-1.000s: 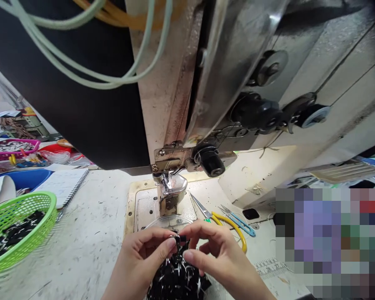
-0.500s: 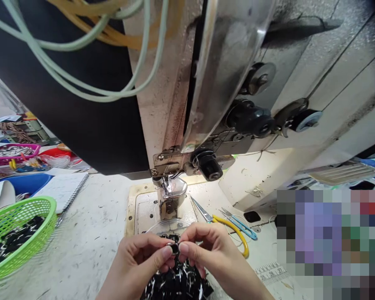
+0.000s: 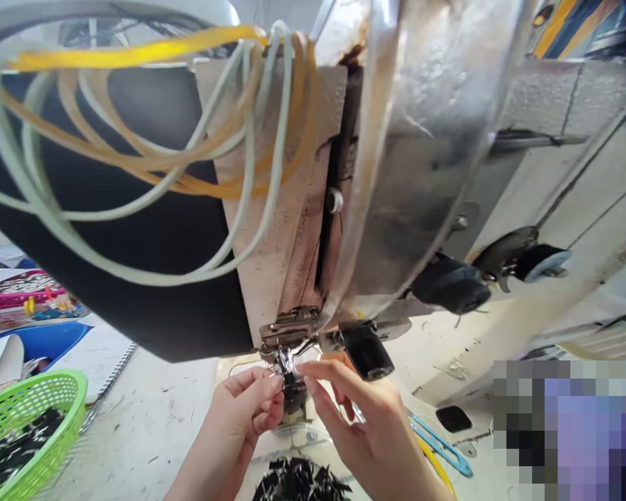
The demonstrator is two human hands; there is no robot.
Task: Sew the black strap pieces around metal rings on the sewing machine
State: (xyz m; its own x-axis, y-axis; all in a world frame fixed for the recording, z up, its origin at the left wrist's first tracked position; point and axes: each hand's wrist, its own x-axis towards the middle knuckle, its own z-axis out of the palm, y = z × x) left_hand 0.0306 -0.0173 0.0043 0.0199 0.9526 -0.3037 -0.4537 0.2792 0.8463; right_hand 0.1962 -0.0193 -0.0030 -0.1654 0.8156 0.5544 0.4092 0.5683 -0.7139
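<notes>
My left hand (image 3: 250,407) pinches a small black strap piece with a metal ring (image 3: 277,376) at the sewing machine's presser foot (image 3: 286,358). Close by on the other side, my right hand (image 3: 368,417) has its index finger and thumb stretched toward the same piece, tips slightly apart. Whether those tips touch the piece is hard to tell. Below both hands lies a pile of similar black pieces with shiny metal bits (image 3: 300,480), in front of a clear plastic rim.
The machine head (image 3: 271,229) with looped tubes (image 3: 135,275) hangs above. A green basket (image 3: 76,403) of black pieces and a spiral notebook (image 3: 99,355) are at left. Blue thread snips (image 3: 443,445) and yellow-handled scissors (image 3: 437,466) lie right, partly behind my right arm.
Both hands have moved forward from above the pile to the presser foot, bringing the small strap piece. My right fingers have loosened from their pinch. The camera view has tilted up.
</notes>
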